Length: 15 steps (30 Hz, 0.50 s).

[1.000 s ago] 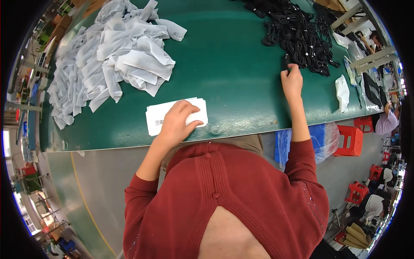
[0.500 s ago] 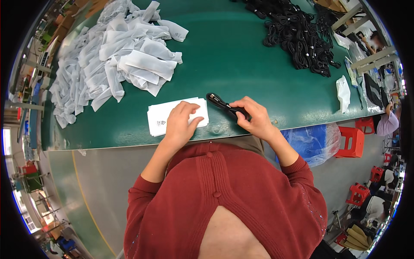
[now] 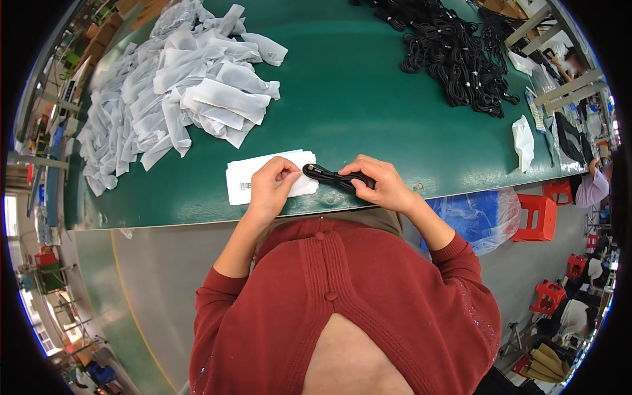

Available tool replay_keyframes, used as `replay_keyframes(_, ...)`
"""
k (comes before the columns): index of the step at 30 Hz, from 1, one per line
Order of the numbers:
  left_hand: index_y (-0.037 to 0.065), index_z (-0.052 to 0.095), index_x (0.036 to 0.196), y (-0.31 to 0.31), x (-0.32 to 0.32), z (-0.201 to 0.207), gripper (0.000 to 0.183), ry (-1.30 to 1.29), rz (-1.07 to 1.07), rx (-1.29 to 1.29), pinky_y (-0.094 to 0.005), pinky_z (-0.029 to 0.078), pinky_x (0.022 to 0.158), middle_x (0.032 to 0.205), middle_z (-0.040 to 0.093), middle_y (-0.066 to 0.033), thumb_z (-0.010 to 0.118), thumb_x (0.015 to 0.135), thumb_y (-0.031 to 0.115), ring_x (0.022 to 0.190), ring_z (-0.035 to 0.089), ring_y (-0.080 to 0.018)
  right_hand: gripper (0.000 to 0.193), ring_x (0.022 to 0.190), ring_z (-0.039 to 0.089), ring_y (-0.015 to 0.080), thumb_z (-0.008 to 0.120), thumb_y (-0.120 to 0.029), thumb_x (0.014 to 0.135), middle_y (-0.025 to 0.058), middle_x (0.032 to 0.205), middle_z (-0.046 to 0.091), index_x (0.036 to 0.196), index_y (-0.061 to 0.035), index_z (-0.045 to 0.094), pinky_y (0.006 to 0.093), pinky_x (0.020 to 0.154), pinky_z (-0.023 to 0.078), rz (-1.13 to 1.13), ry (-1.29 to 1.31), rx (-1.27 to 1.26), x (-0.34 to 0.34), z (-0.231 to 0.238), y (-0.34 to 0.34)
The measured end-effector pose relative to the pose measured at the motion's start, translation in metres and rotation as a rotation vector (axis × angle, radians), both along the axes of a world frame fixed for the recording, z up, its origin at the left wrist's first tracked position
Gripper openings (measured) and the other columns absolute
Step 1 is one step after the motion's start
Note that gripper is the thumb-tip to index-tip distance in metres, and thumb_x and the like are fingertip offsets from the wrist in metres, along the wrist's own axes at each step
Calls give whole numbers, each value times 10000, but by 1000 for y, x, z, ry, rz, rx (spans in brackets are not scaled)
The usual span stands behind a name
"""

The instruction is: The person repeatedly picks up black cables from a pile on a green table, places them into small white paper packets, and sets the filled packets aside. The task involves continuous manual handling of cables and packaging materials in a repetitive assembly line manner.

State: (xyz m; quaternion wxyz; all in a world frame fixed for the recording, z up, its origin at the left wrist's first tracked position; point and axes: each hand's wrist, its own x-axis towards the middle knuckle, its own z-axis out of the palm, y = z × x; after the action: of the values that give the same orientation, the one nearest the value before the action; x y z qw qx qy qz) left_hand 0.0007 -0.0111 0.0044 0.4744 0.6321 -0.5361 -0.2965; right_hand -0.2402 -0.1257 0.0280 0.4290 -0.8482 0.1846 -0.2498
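Note:
A bundled black cable with a metal plug at its left end is gripped between the fingers and thumb of my right hand. Its plug end reaches over the right edge of a stack of flat white bags lying near the table's front edge. My left hand rests over that stack, thumb and forefinger pinched at the top bag's right end, close to the plug. Whether the plug has entered the bag's mouth is too small to make out.
A large heap of frosted white bags covers the far left of the green table. Many bundled black cables lie at the far right, with a white crumpled bag nearer. Red stools and a blue plastic-covered container stand beyond the front edge.
My right hand has brought the cable left and slightly down, its plug end now at the stack. The left thumb and forefinger have drawn together at the bag's right end.

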Motion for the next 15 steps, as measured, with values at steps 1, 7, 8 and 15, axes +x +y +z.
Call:
replay_keyframes(1, 9, 631, 886, 0, 0, 1, 49, -3, 3, -8, -251, 425, 698, 809, 613, -31, 674, 864, 11, 732, 507, -109, 259, 617, 515, 164, 617, 25, 821, 60, 824, 570, 1067, -41, 661, 301, 547, 429, -3, 5, 2, 0, -1, -1)
replay_keyframes(7, -1, 628, 874, -1, -2, 4, 55, -219, -23, -67, -319, 493, 688, 811, 625, -101, 670, 840, -3, 738, 609, -207, 257, 614, 499, 152, 612, 19, 826, 56, 819, 561, 1068, -44, 668, 291, 543, 414, -31, -7, -2, -1, -5, -2)
replay_keyframes(8, -2, 627, 875, -1, -2, 4, 52, -265, -43, -63, -323, 497, 691, 816, 626, -104, 667, 841, -4, 745, 617, -212, 256, 614, 498, 150, 612, 20, 825, 55, 819, 562, 1067, -44, 669, 290, 542, 412, -38, -12, 1, -1, -5, -2)
replay_keyframes(15, -11, 615, 881, 0, -3, 9, 54, -62, -8, -74, -343, 515, 700, 844, 627, -129, 643, 837, -23, 753, 622, -269, 245, 616, 504, 139, 614, 15, 826, 51, 821, 564, 1056, -44, 676, 284, 539, 414, 2, 4, 42, 0, -2, -2)
